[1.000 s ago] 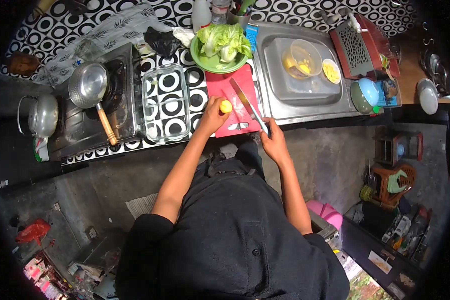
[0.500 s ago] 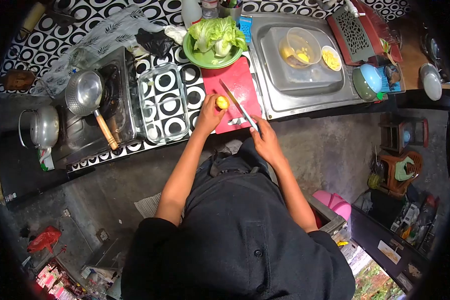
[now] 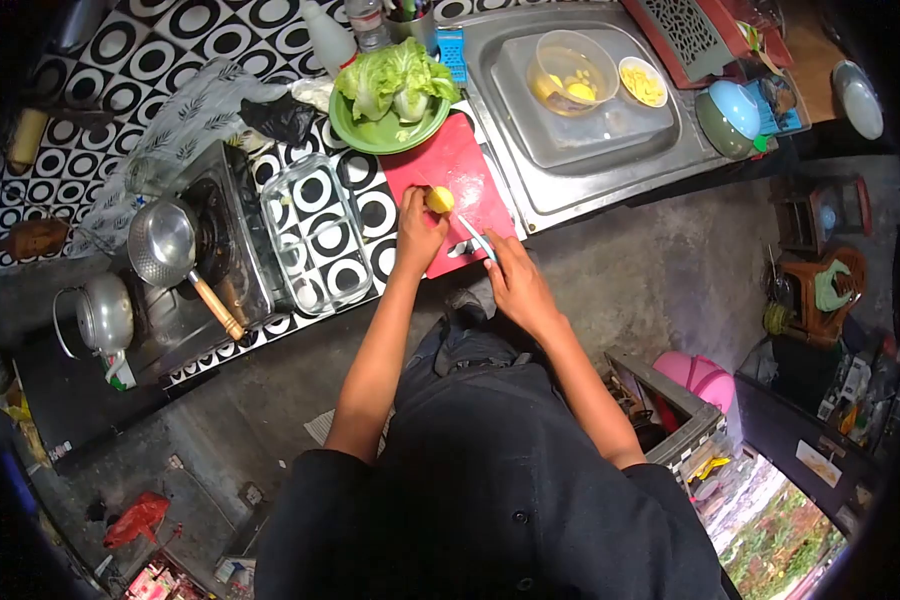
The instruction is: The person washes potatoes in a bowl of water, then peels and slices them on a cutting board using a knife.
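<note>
The small yellow potato (image 3: 439, 199) sits mid-way along the red cutting board (image 3: 460, 165), pinned by the left hand (image 3: 417, 232). The knife (image 3: 473, 236), gripped in the right hand (image 3: 515, 285), has dropped from raised to low beside it, so cutting looks underway.

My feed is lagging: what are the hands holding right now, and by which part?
Left hand grips the small yellow round food piece from its side on the red cutting board. Right hand holds the knife by its handle.
</note>
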`<state>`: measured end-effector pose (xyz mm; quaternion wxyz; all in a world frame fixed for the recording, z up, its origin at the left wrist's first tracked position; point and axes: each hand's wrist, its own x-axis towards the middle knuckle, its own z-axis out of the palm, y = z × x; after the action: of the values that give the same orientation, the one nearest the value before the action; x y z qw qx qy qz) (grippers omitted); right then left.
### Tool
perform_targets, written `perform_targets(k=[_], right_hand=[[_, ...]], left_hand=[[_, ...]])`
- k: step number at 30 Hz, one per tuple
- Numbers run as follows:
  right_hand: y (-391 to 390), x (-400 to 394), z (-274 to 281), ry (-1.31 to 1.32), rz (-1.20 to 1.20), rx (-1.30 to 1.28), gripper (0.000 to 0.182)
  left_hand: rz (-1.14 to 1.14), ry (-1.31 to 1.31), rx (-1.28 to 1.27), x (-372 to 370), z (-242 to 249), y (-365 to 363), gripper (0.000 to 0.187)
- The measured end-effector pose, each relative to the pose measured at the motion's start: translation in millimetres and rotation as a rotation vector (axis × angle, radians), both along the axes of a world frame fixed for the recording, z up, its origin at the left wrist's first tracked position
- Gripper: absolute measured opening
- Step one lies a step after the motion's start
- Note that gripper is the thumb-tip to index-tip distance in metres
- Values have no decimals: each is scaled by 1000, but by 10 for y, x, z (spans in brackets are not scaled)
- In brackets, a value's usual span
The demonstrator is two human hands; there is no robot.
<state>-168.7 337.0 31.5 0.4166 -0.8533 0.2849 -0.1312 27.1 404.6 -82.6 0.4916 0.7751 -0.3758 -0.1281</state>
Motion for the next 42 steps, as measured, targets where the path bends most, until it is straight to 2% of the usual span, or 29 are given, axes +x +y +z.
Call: perform_targets(k=[11,17,29,38,42], right_hand=[[-121,-36,-56,-4,31,37,42],[-71,-55,-87,26,58,24,50],[-26,-86,-123,16,38,7,48],[-4,-142,-53,5,30,26,48],[3,-189,-16,-6,20,31,50]], left_hand=[[53,129,-18,-15,-41,8,52],[48,39,24,-34,-13,9,54],[-6,59,55,-6,75,6,45],[-10,51,-18,-92,1,80,39],[5,-145,-40,-120,-45,99,37]])
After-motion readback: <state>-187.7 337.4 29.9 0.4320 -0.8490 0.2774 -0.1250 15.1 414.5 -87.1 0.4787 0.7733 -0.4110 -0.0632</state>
